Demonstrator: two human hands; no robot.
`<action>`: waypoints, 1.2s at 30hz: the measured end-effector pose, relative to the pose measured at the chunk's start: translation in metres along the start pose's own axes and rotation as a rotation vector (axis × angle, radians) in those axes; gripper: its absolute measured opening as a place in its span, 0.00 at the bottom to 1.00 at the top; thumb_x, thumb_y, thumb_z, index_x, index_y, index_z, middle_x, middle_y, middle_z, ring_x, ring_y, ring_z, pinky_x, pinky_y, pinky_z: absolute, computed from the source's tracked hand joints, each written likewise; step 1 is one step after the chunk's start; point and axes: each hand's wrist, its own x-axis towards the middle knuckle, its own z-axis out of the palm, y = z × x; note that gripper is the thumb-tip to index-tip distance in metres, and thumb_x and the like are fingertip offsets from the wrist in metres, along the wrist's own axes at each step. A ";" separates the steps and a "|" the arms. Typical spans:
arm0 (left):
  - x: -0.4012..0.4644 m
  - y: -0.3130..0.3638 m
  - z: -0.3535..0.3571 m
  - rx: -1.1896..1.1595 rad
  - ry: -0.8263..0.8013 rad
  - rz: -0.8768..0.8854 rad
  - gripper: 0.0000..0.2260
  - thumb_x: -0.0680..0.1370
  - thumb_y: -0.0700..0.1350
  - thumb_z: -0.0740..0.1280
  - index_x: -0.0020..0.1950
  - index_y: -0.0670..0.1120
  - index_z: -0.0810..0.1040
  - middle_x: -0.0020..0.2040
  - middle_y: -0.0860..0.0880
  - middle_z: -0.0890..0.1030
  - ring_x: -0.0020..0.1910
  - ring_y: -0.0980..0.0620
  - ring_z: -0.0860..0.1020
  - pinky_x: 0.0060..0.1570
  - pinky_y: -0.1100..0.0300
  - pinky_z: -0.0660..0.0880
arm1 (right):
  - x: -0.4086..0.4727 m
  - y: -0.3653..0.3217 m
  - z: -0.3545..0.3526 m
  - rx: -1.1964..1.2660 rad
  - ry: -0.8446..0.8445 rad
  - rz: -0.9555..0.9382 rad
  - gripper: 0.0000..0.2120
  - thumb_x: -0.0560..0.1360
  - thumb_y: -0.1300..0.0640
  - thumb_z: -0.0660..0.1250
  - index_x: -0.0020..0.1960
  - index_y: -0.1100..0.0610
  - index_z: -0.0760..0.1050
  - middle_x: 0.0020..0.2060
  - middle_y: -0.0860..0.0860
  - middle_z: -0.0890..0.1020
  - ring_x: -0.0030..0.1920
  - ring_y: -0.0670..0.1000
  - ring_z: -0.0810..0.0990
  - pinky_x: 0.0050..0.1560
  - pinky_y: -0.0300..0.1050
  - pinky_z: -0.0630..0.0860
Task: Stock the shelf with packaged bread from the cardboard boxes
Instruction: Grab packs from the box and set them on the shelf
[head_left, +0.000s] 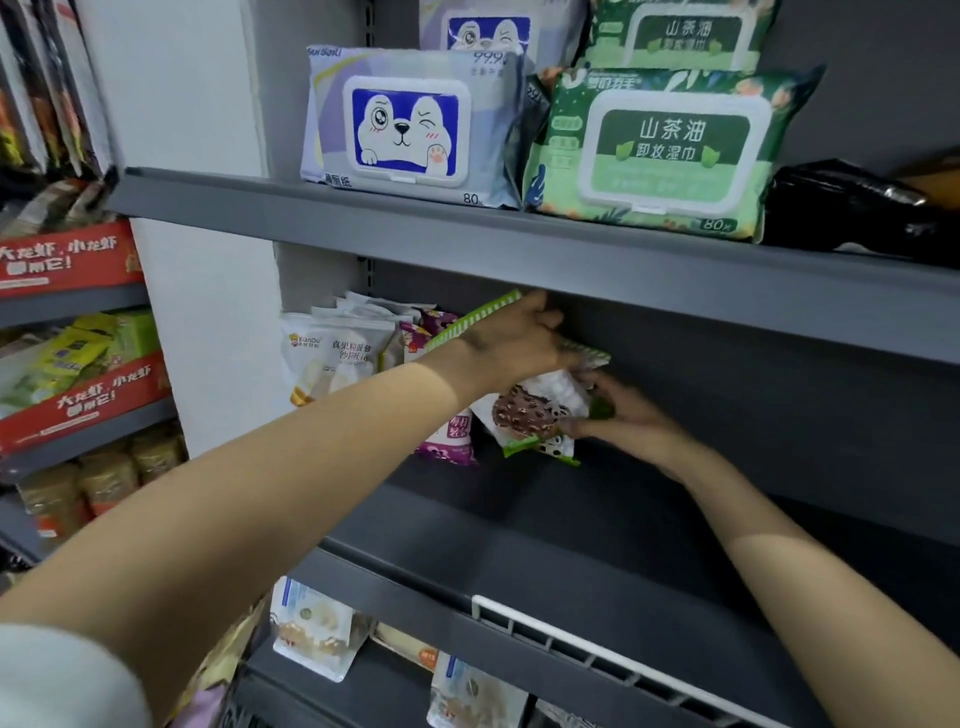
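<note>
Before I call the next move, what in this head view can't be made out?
- Cardboard boxes: out of frame.
- Green-striped bread pack: mostly hidden behind the left hand.
- Right hand fingers: partly tucked behind the panda-print bread pack.
- Black bag: cut off by the right edge.

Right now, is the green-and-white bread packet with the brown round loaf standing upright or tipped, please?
Tipped: the green-and-white bread packet leans, lower corner on the grey middle shelf, with the right hand gripping it.
</note>
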 end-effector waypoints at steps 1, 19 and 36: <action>0.000 0.001 0.002 -0.021 0.027 -0.051 0.30 0.74 0.44 0.68 0.73 0.52 0.60 0.66 0.50 0.73 0.67 0.46 0.66 0.62 0.54 0.62 | 0.001 0.002 0.006 0.001 0.077 -0.015 0.23 0.73 0.59 0.71 0.66 0.53 0.70 0.58 0.48 0.77 0.59 0.47 0.74 0.56 0.39 0.69; -0.001 0.035 0.060 -0.566 -0.144 -0.496 0.40 0.73 0.47 0.71 0.77 0.56 0.48 0.76 0.48 0.56 0.74 0.42 0.57 0.70 0.42 0.57 | 0.013 0.032 0.060 -0.195 0.360 0.270 0.23 0.73 0.66 0.68 0.63 0.65 0.59 0.64 0.64 0.70 0.63 0.62 0.72 0.55 0.45 0.70; -0.085 0.047 0.020 -0.921 0.048 -1.023 0.11 0.78 0.44 0.62 0.56 0.43 0.77 0.51 0.41 0.81 0.52 0.40 0.79 0.44 0.57 0.72 | -0.031 -0.057 0.073 -0.140 0.137 -0.057 0.13 0.76 0.59 0.64 0.60 0.57 0.73 0.49 0.51 0.78 0.54 0.51 0.78 0.50 0.40 0.70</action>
